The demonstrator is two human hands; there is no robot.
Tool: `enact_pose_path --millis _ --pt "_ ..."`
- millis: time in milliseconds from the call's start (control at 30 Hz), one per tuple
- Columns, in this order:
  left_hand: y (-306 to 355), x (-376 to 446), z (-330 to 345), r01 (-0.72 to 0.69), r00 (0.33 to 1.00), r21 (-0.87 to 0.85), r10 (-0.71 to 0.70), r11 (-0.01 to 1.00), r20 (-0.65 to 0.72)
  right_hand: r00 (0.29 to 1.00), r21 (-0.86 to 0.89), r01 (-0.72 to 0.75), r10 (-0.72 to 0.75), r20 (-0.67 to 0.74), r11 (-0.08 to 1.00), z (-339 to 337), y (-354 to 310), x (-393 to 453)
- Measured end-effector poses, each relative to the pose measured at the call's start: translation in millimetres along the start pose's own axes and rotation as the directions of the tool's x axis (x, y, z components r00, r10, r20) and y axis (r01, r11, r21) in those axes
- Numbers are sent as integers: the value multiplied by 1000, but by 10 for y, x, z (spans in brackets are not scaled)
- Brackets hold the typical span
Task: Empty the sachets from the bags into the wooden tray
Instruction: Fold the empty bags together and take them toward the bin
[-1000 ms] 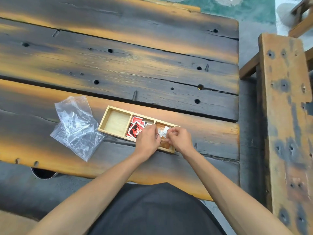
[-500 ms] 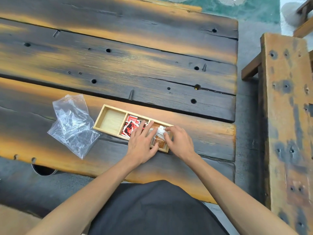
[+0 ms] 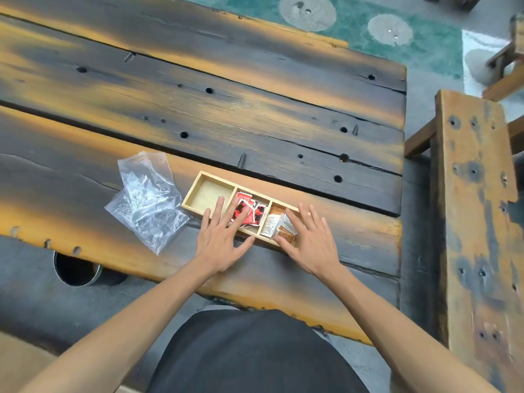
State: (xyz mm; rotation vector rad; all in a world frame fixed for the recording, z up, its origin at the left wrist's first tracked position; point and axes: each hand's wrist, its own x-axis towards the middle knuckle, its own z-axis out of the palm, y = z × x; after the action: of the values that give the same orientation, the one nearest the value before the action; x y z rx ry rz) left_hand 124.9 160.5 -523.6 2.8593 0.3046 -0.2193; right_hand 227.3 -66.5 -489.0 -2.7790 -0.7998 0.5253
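A light wooden tray (image 3: 212,176) with three compartments lies on the table in front of me. Its left compartment is bare, the middle one holds several red and black sachets (image 3: 256,211), and the right one holds brown and white sachets (image 3: 275,222). My left hand (image 3: 221,238) is flat and open, its fingers over the tray's near edge and the red sachets. My right hand (image 3: 310,241) is open too, spread over the tray's right end. Clear, crumpled plastic bags (image 3: 147,198) lie left of the tray, with no sachets visible in them.
The dark, orange-streaked plank table (image 3: 198,114) stretches away behind the tray. A round metal can (image 3: 76,272) stands below the table's near edge at left. A wooden bench (image 3: 479,222) runs along the right side.
Both hands let go of the sachets in the right compartment, opened flat and drew apart. The left hand slid left over the middle compartment. The view moved closer.
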Motion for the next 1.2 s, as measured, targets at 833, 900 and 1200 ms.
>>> enact_pose_path --millis 833,900,1200 --pt "-1706 -577 -591 608 657 -604 -753 515 19 886 249 358 -412 212 900 51 -2435 1652" --pt "-1773 -492 -600 588 609 -706 -790 396 65 881 278 336 -405 245 900 132 -2567 1800" --pt "-2035 -174 -533 506 487 -861 -809 -45 329 845 508 -390 80 529 768 617 -2750 2389"
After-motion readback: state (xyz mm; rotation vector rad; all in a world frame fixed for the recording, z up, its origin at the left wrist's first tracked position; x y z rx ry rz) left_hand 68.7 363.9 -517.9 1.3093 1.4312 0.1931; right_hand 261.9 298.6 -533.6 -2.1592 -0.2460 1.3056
